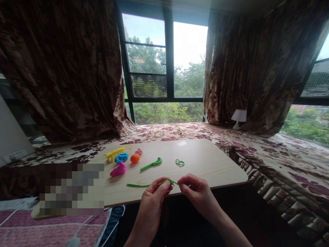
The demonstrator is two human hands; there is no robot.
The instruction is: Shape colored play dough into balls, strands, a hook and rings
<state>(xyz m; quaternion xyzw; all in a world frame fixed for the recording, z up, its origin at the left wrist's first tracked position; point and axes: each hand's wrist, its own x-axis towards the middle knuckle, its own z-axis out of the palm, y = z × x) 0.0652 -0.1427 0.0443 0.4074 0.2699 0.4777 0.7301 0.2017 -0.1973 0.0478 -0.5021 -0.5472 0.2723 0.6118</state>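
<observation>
A thin green clay strand stretches from the near table edge toward my left hand, whose thumb and fingers pinch green clay. Beyond those fingers, the green clay bends to a peak and splits into two thin ends. My right hand pinches one tip between thumb and forefinger. Whether the strand runs unbroken behind my left fingers is hidden. Farther back lie a green cane-shaped clay piece with a curled end and some small green clay loops.
On the table's left side sit a yellow clay animal figure, blue clay, an orange clay ball, a small pink clay piece and a magenta lump. A white lamp stands by the curtain. A blurred patch covers the left.
</observation>
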